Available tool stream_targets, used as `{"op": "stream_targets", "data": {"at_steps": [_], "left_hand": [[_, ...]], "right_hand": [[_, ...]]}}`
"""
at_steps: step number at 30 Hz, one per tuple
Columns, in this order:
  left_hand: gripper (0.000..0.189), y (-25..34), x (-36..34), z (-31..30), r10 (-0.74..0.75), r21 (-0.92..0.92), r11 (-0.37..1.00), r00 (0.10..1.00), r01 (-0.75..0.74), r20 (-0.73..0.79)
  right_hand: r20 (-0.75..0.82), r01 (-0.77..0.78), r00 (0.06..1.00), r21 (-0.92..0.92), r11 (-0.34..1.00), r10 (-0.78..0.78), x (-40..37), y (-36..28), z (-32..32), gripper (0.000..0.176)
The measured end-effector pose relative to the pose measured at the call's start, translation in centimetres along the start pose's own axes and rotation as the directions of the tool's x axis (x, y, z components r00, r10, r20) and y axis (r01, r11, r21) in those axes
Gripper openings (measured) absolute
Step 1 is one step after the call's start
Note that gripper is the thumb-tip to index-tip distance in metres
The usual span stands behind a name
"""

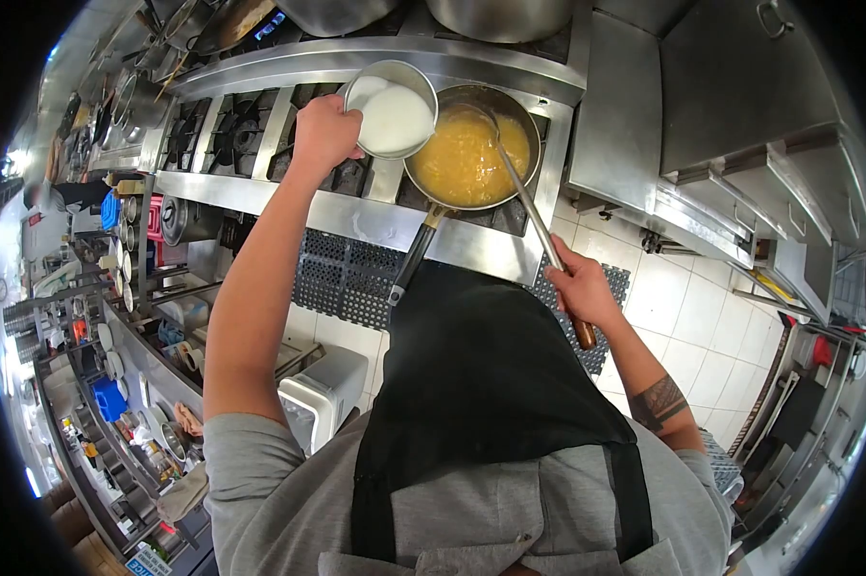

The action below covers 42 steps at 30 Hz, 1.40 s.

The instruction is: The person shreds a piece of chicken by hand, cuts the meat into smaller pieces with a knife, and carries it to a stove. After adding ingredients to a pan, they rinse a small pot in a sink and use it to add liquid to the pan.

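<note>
My left hand (328, 137) grips the edge of a round metal bowl (391, 108), which is tilted toward the pan with a white liquid in it. The bowl's lip hangs at the left rim of a frying pan (535, 144). Yellow, lumpy liquid (462, 158) fills the pan, which sits on a burner with its black handle (416, 261) toward me. My right hand (585, 288) is closed round the wooden-ended handle of a long metal ladle (527, 200). The ladle's head dips into the yellow liquid near the far side and is partly hidden.
Bare gas burners (236, 134) run left of the pan. Large pots (500, 14) stand behind the raised steel ledge. A steel cabinet (613, 106) borders the stove on the right. Below lie a black rubber mat (342, 274) and a white bin (329, 394).
</note>
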<state>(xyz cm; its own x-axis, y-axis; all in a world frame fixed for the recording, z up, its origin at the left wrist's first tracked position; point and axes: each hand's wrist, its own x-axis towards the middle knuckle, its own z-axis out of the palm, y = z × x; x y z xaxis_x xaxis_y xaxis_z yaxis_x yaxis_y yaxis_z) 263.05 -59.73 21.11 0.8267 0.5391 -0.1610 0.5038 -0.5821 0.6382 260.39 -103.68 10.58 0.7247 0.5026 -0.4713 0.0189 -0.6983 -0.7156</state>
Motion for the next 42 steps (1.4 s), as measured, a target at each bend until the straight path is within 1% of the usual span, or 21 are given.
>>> {"op": "stream_targets", "data": {"at_steps": [1, 2, 3, 6, 10, 15, 20, 22, 23, 25, 26, 28, 32, 34, 35, 36, 37, 38, 39, 40, 42], "left_hand": [[0.023, 0.2, -0.1, 0.1, 0.0, 0.001, 1.0, 1.0, 0.0, -0.003], [0.023, 0.2, 0.0, 0.2, 0.002, 0.002, 1.0, 1.0, -0.002, -0.001], [0.023, 0.1, 0.0, 0.3, 0.016, -0.004, 1.0, 1.0, -0.016, -0.007], [0.023, 0.2, 0.0, 0.4, 0.027, -0.007, 1.0, 1.0, -0.027, -0.008], [0.023, 0.2, 0.1, 0.6, 0.03, -0.008, 1.0, 1.0, -0.03, -0.003], [0.023, 0.3, 0.1, 0.8, 0.035, -0.005, 0.999, 0.999, -0.035, 0.002], [0.024, 0.9, -0.2, 0.8, 0.026, -0.003, 1.0, 1.0, -0.026, 0.005], [0.024, 0.8, 0.1, 0.9, 0.026, 0.023, 0.999, 1.0, -0.027, 0.015], [0.024, 0.9, 0.2, 0.9, 0.029, 0.022, 0.999, 1.0, -0.029, 0.011], [0.023, 1.0, 0.2, 0.8, 0.038, 0.04, 0.998, 0.999, -0.039, 0.012], [0.023, 1.1, 0.2, 0.8, 0.04, 0.04, 0.998, 0.999, -0.04, 0.008], [0.021, 1.2, 0.1, 0.7, 0.032, 0.031, 0.999, 0.999, -0.033, 0.019], [0.022, 0.6, 0.7, 0.9, 0.027, 0.047, 0.998, 0.999, -0.028, 0.021], [0.023, 0.6, 0.6, 0.9, 0.048, 0.005, 0.999, 0.999, -0.048, -0.002], [0.023, 0.7, 0.5, 0.7, 0.047, 0.006, 0.999, 0.999, -0.047, -0.003], [0.023, 0.8, 0.4, 0.6, 0.043, 0.021, 0.999, 0.999, -0.043, 0.006], [0.023, 1.0, 0.3, 0.5, 0.039, 0.035, 0.999, 0.999, -0.04, 0.016], [0.023, 0.8, 0.4, 0.6, 0.04, 0.035, 0.999, 0.999, -0.041, 0.018], [0.022, 0.6, 0.6, 0.6, 0.055, 0.058, 0.997, 0.998, -0.056, 0.016], [0.022, 0.5, 0.7, 0.6, 0.07, 0.082, 0.994, 0.997, -0.071, 0.013], [0.022, 0.3, 0.8, 0.7, 0.066, 0.082, 0.994, 0.998, -0.067, 0.016]], "right_hand": [[0.13, -0.147, 0.986, 0.415, 0.898, 0.101, -0.2, -0.3, -0.1, 0.066], [0.286, -0.307, 0.949, 0.728, 0.613, 0.135, -0.6, -1.2, -0.3, 0.066], [0.319, -0.349, 0.937, 0.846, 0.403, 0.142, -1.3, -2.3, -0.8, 0.062], [0.341, -0.365, 0.931, 0.885, 0.288, 0.132, -1.7, -2.6, -1.2, 0.057], [0.33, -0.359, 0.933, 0.882, 0.305, 0.143, -2.8, -4.0, -2.4, 0.058], [0.164, -0.174, 0.984, 0.765, 0.62, 0.074, -2.9, -4.4, -3.4, 0.066], [0.084, -0.097, 0.995, 0.696, 0.711, 0.053, -2.6, -4.7, -4.1, 0.067], [0.029, -0.101, 0.995, 0.464, 0.88, 0.099, -2.4, -4.8, -4.2, 0.07], [0.026, -0.097, 0.995, 0.464, 0.881, 0.096, -2.1, -4.3, -4.0, 0.07], [-0.159, 0.113, 0.982, 0.064, 0.992, -0.101, -1.1, -1.9, -2.9, 0.069], [-0.161, 0.117, 0.981, 0.063, 0.991, -0.105, -0.5, -0.8, -2.5, 0.069], [-0.273, 0.267, 0.9, -0.274, 0.924, -0.341, 0.6, 1.2, -1.6, 0.066], [-0.263, 0.222, 0.912, -0.332, 0.917, -0.316, 1.6, 3.3, -0.3, 0.065], [-0.178, 0.114, 0.975, -0.128, 0.985, -0.136, 1.0, 2.8, 0.3, 0.062], [-0.034, -0.035, 0.999, 0.108, 0.994, 0.039, 0.8, 2.8, 0.9, 0.072], [-0.033, -0.035, 0.999, 0.108, 0.993, 0.039, 0.4, 2.5, 1.3, 0.072], [0.079, -0.139, 0.99, 0.442, 0.886, 0.116, -0.3, 1.3, 1.5, 0.07], [0.207, -0.254, 0.967, 0.707, 0.661, 0.15, -0.8, 0.3, 1.3, 0.068], [0.254, -0.279, 0.96, 0.817, 0.505, 0.121, -1.1, -0.4, 0.8, 0.064], [0.253, -0.279, 0.96, 0.817, 0.505, 0.121, -1.3, -0.9, 0.1, 0.064], [0.377, -0.385, 0.923, 0.898, 0.214, 0.078, -1.6, -1.8, -1.0, 0.064]]}}
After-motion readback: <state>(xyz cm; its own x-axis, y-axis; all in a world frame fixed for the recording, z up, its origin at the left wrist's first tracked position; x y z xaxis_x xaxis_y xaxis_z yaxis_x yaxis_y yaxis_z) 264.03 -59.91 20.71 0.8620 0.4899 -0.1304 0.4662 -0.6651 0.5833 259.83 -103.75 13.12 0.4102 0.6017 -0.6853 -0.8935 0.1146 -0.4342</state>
